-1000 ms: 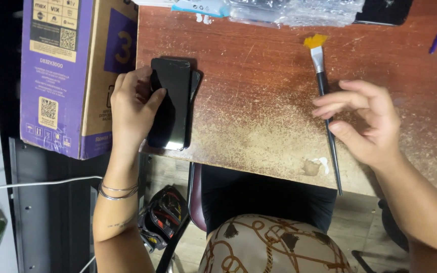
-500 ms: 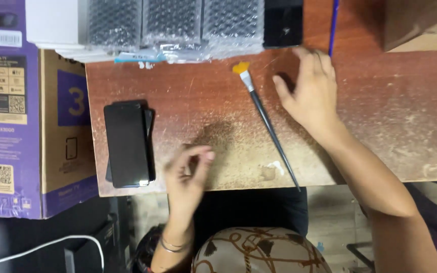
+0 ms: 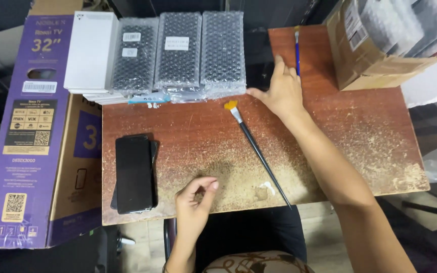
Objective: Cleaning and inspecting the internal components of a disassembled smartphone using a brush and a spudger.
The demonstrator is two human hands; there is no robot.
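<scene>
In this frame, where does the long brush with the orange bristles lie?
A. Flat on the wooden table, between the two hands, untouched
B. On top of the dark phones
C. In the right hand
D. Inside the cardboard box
A: the orange-bristled brush lies flat on the wooden table, apart from the right hand and the left hand.

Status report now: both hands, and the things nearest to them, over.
Left hand empty, fingers curled, at table's near edge beside black phones. Right hand open, flat on table by bubble-wrapped packs. Yellow-tipped brush lies untouched between.
</scene>
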